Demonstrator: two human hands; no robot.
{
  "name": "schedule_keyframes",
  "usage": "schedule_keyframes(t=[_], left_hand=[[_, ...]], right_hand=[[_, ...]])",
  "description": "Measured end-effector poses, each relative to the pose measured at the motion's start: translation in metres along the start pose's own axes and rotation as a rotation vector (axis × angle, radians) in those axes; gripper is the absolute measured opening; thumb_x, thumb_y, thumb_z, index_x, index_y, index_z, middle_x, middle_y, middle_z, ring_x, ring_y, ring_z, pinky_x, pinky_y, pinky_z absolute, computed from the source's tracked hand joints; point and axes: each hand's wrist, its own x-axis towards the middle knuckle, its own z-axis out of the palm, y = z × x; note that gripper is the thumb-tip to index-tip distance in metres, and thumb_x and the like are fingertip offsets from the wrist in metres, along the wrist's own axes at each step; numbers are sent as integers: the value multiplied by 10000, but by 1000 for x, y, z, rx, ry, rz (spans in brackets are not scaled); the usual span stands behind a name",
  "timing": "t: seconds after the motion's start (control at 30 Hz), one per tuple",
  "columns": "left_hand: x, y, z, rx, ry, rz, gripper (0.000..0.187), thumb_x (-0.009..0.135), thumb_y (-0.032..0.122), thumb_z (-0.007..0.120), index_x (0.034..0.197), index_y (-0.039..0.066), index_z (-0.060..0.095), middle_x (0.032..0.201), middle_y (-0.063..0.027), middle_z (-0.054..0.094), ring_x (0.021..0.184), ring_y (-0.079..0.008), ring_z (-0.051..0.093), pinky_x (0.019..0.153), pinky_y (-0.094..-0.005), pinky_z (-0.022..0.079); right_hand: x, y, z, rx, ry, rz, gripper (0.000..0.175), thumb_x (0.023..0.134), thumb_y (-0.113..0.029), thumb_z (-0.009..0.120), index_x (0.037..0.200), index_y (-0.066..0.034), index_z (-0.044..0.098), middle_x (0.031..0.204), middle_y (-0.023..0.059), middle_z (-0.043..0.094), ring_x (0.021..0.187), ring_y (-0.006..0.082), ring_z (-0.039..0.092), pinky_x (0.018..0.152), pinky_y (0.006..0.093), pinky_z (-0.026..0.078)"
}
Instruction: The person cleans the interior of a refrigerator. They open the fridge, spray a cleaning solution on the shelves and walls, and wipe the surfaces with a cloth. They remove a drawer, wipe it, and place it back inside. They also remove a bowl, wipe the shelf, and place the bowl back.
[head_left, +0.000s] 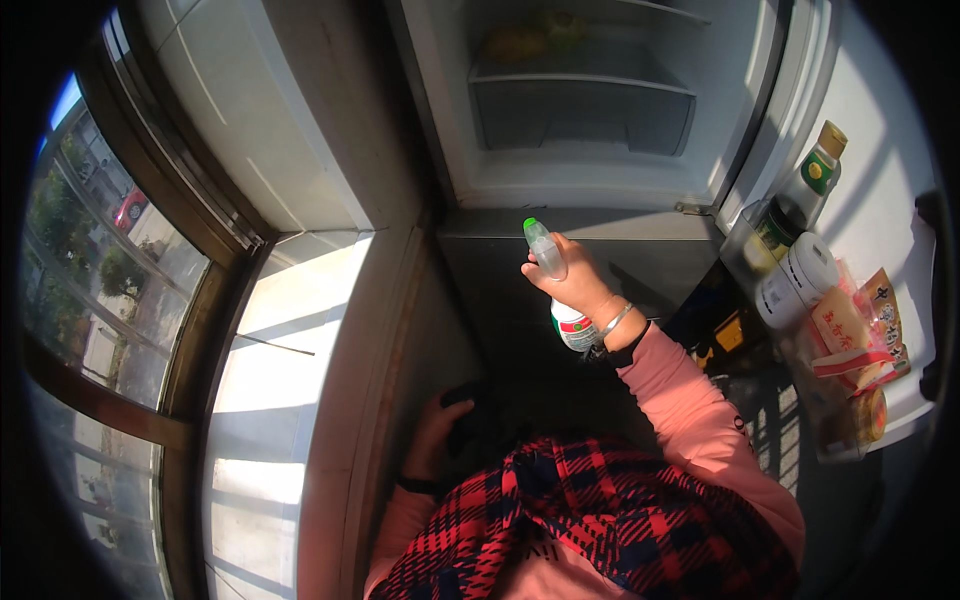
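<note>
My right hand grips the neck of a spray bottle with a clear and green trigger head and a white body with a red and green label. It is in front of an open refrigerator, near the compartment's lower edge. Inside, a glass shelf lies over a clear drawer; blurred yellowish items rest on the shelf in shadow. My left hand is low at the left, in shade, closed round a dark, soft-looking thing, perhaps a cloth.
The open refrigerator door at the right has a door rack holding bottles, a white tub, packets and a jar. A sunlit tiled windowsill and a window lie at the left.
</note>
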Motion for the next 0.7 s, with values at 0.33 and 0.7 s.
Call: schedule_keyframes(t=[0.33,0.7], left_hand=[[27,-16,-4,42,-86,-39,324,754,116,649,1046,-11,591,911,-67,639,816,-163,612,742,-278,486],[28,-23,-7,-4,-69,-26,343,739,116,673,1038,-20,573,913,-80,632,819,-172,606,737,-294,486]], right_hand=[[-35,27,-57,-198,274,231,258,704,-226,677,774,-8,558,722,160,609,697,338,599,651,385,475],[-63,70,-114,109,653,477,206,719,-185,680,767,-8,585,669,70,616,602,148,582,588,288,468]])
